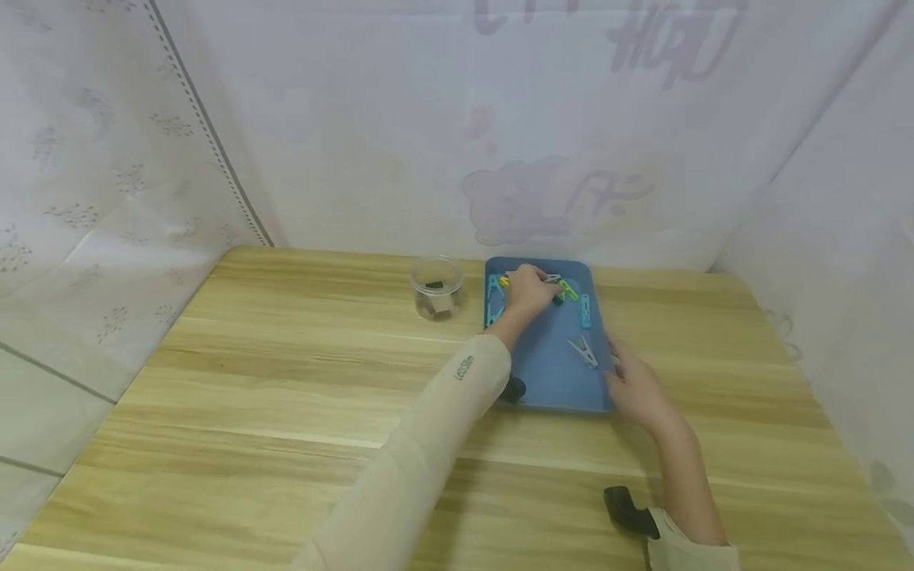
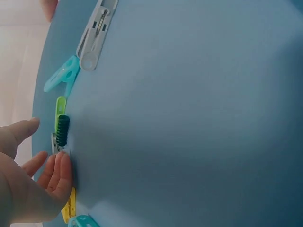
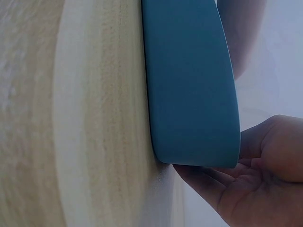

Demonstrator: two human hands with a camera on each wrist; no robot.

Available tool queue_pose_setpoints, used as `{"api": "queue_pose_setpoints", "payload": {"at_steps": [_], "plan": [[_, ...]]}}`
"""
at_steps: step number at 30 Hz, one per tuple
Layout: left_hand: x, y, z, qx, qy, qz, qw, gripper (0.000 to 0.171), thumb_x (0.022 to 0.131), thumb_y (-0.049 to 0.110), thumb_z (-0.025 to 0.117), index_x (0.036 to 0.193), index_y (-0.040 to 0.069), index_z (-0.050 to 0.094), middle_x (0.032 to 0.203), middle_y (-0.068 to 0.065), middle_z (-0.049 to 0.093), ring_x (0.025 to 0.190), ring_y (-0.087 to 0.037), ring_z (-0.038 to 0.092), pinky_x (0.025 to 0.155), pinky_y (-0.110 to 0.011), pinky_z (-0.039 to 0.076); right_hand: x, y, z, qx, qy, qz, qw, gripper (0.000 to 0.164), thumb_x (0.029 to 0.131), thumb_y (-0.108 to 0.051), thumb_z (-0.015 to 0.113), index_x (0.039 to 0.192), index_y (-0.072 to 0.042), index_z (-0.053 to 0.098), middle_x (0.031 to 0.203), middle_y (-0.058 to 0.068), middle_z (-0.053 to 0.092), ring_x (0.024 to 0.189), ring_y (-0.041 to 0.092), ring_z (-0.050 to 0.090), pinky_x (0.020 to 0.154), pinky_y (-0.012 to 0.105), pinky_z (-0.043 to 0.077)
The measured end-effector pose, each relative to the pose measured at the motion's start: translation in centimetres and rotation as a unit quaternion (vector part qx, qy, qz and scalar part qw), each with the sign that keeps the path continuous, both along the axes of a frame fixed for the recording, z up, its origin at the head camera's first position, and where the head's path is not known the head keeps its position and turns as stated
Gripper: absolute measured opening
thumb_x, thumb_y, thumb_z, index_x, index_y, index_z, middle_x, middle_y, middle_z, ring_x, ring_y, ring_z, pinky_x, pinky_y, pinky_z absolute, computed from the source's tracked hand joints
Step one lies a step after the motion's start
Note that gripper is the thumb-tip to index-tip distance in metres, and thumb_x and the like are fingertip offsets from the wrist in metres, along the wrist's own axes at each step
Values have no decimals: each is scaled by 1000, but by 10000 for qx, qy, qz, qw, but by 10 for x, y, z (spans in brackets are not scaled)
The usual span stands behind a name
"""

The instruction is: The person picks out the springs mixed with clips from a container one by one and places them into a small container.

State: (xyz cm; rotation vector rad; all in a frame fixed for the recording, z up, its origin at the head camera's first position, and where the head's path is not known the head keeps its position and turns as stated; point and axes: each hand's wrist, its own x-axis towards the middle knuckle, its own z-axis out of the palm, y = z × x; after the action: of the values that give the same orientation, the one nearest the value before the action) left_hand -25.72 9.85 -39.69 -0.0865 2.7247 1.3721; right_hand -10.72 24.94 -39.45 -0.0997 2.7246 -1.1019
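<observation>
A blue tray [image 1: 546, 377] holds several clothespins. My left hand [image 1: 530, 292] reaches over its far end, fingers extended, fingertips right at a dark green ridged coil [image 2: 62, 130] and a small grey clothespin [image 2: 55, 143]. A light green clothespin [image 1: 568, 289] adjoins the coil; a yellow one [image 2: 69, 208] lies below the fingers in the left wrist view. Blue clothespins [image 1: 495, 297] line the tray's left side, another light blue one [image 1: 585, 311] its right. An open-legged grey clothespin [image 1: 584, 351] lies nearer the front. My right hand [image 1: 638, 388] grips the tray's right wall, thumb at the rim.
A clear round tub [image 1: 436, 289] with small brown and dark pieces inside stands left of the tray. The wooden table [image 1: 286, 357] reaches to a patterned cloth [image 1: 371, 143] at the back. A black wrist mount [image 1: 628, 511] is on the right forearm.
</observation>
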Motion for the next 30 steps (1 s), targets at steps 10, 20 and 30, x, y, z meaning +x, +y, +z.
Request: {"api": "queue_pose_setpoints", "payload": {"at_steps": [10, 20, 30], "plan": [[-2, 1, -10, -114, 190, -114, 9997, 33, 84, 31, 83, 104, 6, 74, 96, -1, 73, 71, -6, 55, 63, -19, 50, 1, 0, 0, -27, -23, -45, 10000, 62, 101, 2, 36, 156, 8, 8, 155, 40, 19, 133, 64, 30, 105, 67, 35], [-3, 0, -17, -57, 426, -480, 9979, 60, 83, 23, 83, 52, 11, 33, 46, 4, 21, 41, -8, 15, 40, -22, 18, 0, 0, 2, -25, -114, -13, 9999, 62, 102, 1, 35, 156, 9, 6, 156, 40, 16, 132, 65, 30, 105, 68, 35], [-8, 2, -25, -217, 347, -447, 9982, 59, 78, 20, 87, 49, 13, 36, 46, 5, 26, 43, -9, 24, 46, -21, 27, 0, 0, 2, 56, -65, -9, 10000, 61, 102, 0, 35, 156, 8, 7, 156, 39, 17, 132, 64, 32, 104, 67, 36]]}}
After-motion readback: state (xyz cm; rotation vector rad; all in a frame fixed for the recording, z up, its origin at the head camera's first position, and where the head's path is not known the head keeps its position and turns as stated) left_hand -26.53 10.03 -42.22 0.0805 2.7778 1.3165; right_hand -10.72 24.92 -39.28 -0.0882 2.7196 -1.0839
